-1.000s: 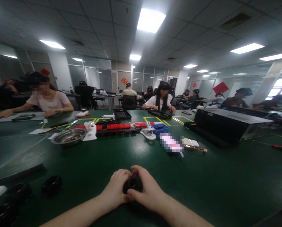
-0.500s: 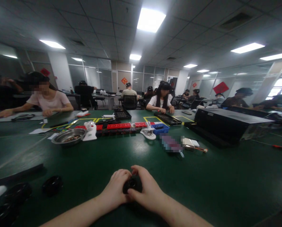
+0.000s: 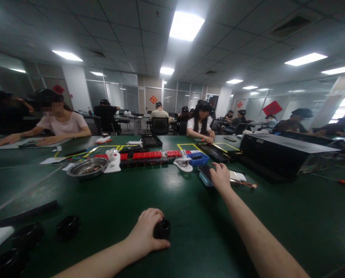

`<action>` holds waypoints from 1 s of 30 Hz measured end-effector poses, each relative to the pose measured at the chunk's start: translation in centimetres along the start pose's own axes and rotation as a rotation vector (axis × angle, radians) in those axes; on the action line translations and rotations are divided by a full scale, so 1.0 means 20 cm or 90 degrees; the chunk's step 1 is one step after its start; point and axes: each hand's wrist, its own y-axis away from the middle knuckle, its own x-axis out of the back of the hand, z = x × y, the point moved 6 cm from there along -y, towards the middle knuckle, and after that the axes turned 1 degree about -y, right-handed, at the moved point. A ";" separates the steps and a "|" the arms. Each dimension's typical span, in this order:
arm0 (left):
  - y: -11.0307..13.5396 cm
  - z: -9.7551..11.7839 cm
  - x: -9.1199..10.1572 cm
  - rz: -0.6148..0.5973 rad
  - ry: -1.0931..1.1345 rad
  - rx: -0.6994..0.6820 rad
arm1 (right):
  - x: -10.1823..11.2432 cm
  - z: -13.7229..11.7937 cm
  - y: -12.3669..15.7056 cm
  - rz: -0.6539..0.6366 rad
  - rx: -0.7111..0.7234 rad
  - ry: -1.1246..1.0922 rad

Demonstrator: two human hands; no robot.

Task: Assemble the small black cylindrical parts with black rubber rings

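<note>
My left hand is closed around a small black round part with a hole in its face, low over the green table. Its kind I cannot make out. Farther out to the right, my right hand is over a phone with a dark screen and a light blue edge. The fingers there are bent and somewhat apart, with the fingertips at the screen. Beside that hand lies a pale flat device with a short cord.
Black rings and a dark bar lie at left. Ahead are a metal bowl, a white clamp, red strips and a blue basket. A large black case stands at right. Co-workers sit across the table.
My right hand has left the black round part and reached forward and right to the phone. The phone's lit screen is now dark. My left hand still holds the part.
</note>
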 end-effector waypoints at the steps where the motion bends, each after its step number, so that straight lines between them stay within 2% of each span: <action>1: 0.00 0.00 0.00 0.000 0.001 -0.001 | -0.02 0.04 -0.05 -0.006 -0.021 0.017; 4: 0.00 0.00 0.01 -0.001 0.002 -0.001 | -0.10 0.11 -0.14 -0.044 -0.054 0.057; 7: 0.00 0.00 0.01 -0.006 0.003 0.008 | -0.15 0.11 -0.15 -0.052 -0.048 0.078; 11: -0.01 0.01 0.01 -0.009 0.002 0.009 | -0.14 0.06 -0.11 -0.033 -0.025 0.088; 13: -0.01 0.01 0.01 -0.009 0.000 0.008 | -0.11 0.00 -0.06 -0.017 -0.005 0.080; 15: -0.01 0.01 0.00 -0.007 -0.003 0.005 | -0.09 -0.12 0.03 0.001 0.052 0.061; 17: -0.01 0.00 0.00 -0.003 -0.007 0.003 | -0.10 -0.28 0.18 -0.019 0.143 0.032; 20: -0.01 -0.01 -0.01 0.015 -0.016 -0.002 | -0.14 -0.52 0.48 -0.113 0.310 -0.011; 22: -0.02 -0.02 -0.02 0.026 -0.021 0.001 | -0.17 -0.62 0.67 -0.177 0.385 -0.023; 25: -0.02 -0.03 -0.04 0.024 -0.032 -0.001 | -0.21 -0.68 0.85 -0.289 0.441 0.027; 30: -0.02 -0.01 -0.03 0.024 -0.037 -0.015 | -0.20 -0.65 0.89 -0.408 0.406 0.095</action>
